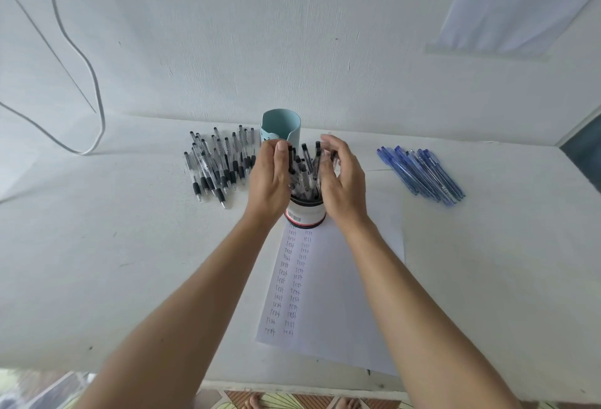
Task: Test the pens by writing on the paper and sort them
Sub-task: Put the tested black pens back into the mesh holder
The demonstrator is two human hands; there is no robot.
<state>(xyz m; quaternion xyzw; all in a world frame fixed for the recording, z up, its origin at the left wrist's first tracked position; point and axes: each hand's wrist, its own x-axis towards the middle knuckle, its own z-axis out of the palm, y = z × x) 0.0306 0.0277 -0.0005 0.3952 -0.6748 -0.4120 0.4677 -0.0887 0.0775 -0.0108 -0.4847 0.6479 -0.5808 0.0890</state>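
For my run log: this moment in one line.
left hand, right hand: cupping black pens in can | blue pens: piled right | paper: written

Clear pens (217, 168) with black grips, blue pens (422, 175), a pale teal cup (287, 125), a white can (306, 213) with red band and barcode, white paper (344, 295), white tabletop (130, 262).

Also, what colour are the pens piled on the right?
Blue. The pens show clearest in the head view.

White wall (292, 34), grey cable (103, 122), white table (97, 278), patterned floor tiles (302, 401)
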